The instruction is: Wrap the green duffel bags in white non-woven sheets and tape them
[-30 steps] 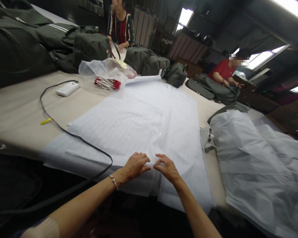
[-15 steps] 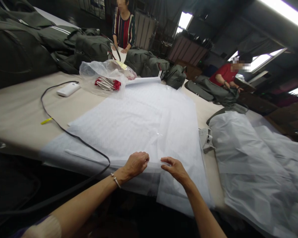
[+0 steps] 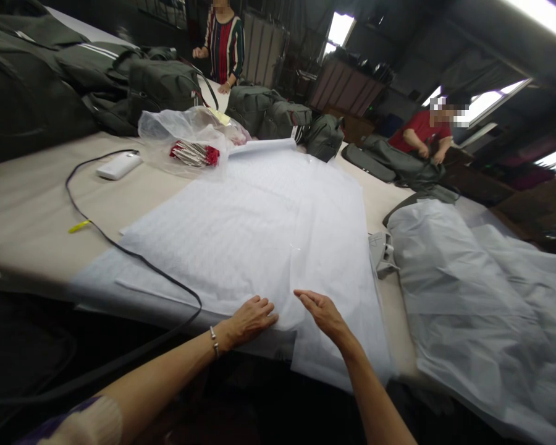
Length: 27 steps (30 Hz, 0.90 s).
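A thin white sheet, slightly see-through, is spread over the table, and its front part hangs past the near edge. Two layers overlap along a lengthwise line near its middle. My left hand rests palm down on the sheet close to the table's front edge, fingers extended. To the right of it, my right hand has its thumb and fingertips pressed together at the overlap line, pinching the thin sheet there. A bracelet circles my left wrist.
A black cable crosses the sheet's left side. Further back are a white box-shaped device and a plastic bag with red-and-white tags. A grey device, translucent bags and dark backpacks surround the sheet. Two people stand beyond.
My left hand has opened from a curled grip and flattened onto the sheet. My right thumb and fingers have closed together. The front fold lies smoother. The person in stripes has lifted one hand.
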Each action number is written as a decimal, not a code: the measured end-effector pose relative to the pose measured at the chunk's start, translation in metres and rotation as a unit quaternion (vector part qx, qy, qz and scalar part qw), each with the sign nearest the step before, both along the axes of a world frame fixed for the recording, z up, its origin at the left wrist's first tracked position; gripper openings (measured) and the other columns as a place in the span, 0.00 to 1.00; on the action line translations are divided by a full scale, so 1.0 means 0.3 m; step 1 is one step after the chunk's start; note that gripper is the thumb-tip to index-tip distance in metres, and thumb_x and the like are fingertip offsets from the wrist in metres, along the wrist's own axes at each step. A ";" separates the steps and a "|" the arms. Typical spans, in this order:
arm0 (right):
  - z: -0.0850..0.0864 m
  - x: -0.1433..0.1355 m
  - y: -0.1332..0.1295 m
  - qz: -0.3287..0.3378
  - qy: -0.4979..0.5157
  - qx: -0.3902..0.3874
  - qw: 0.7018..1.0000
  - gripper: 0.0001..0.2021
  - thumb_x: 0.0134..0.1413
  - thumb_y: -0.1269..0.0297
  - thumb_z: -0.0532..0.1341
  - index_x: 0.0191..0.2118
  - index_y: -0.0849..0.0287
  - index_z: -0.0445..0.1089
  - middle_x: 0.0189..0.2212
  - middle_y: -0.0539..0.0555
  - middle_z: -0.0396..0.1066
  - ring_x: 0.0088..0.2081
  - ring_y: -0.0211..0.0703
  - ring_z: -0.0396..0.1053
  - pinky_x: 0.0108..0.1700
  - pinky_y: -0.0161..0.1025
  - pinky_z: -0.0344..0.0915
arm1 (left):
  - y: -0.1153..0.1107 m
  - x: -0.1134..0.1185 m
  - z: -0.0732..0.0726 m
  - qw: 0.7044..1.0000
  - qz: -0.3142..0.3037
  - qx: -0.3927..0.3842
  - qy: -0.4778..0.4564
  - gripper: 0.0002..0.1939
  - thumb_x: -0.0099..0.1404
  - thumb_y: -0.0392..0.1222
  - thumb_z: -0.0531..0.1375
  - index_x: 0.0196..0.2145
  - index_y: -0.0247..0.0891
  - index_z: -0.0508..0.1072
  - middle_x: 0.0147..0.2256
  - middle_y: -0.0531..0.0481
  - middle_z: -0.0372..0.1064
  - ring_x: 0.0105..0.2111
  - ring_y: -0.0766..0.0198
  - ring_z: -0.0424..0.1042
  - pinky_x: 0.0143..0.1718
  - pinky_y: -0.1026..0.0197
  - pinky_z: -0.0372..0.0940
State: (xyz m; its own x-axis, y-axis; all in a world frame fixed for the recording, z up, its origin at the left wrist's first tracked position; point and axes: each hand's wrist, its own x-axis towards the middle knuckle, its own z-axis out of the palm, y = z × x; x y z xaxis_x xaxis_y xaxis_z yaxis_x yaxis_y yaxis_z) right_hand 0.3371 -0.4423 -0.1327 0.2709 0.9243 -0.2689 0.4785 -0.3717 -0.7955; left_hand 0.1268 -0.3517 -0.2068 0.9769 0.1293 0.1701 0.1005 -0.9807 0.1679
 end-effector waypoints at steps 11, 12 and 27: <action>-0.128 -0.098 -0.104 -0.098 0.017 0.077 0.992 0.20 0.62 0.48 0.54 0.47 0.57 0.73 0.46 0.58 0.76 0.49 0.50 0.73 0.54 0.49 0.70 | 0.001 0.003 -0.010 0.999 -0.029 -0.031 -0.016 0.01 0.69 0.37 0.58 0.38 0.41 0.70 0.34 0.49 0.66 0.33 0.59 0.62 0.34 0.56 0.56; -0.122 -0.098 -0.119 -0.105 -0.019 0.100 0.989 0.18 0.62 0.49 0.55 0.46 0.56 0.73 0.45 0.58 0.77 0.48 0.50 0.74 0.53 0.49 0.70 | 0.001 0.004 -0.012 0.999 -0.023 -0.036 -0.017 0.01 0.69 0.37 0.59 0.37 0.41 0.70 0.33 0.49 0.65 0.33 0.59 0.62 0.34 0.56 0.56; -0.223 -0.205 -0.134 0.045 -0.392 0.208 0.895 0.06 0.56 0.72 0.60 0.33 0.53 0.71 0.40 0.54 0.72 0.46 0.48 0.68 0.53 0.48 0.61 | -0.010 -0.010 0.010 0.996 0.017 -0.078 -0.036 0.08 0.71 0.38 0.56 0.33 0.39 0.70 0.33 0.50 0.68 0.34 0.61 0.66 0.36 0.57 0.58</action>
State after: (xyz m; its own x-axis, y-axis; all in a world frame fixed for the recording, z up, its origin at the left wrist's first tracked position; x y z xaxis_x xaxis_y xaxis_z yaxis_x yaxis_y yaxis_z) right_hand 0.2756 -0.4826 -0.1996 0.1446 0.9282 0.3429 0.9633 -0.0529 -0.2632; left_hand 0.1237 -0.3548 -0.2040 0.9575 0.1933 0.2141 0.1163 -0.9380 0.3265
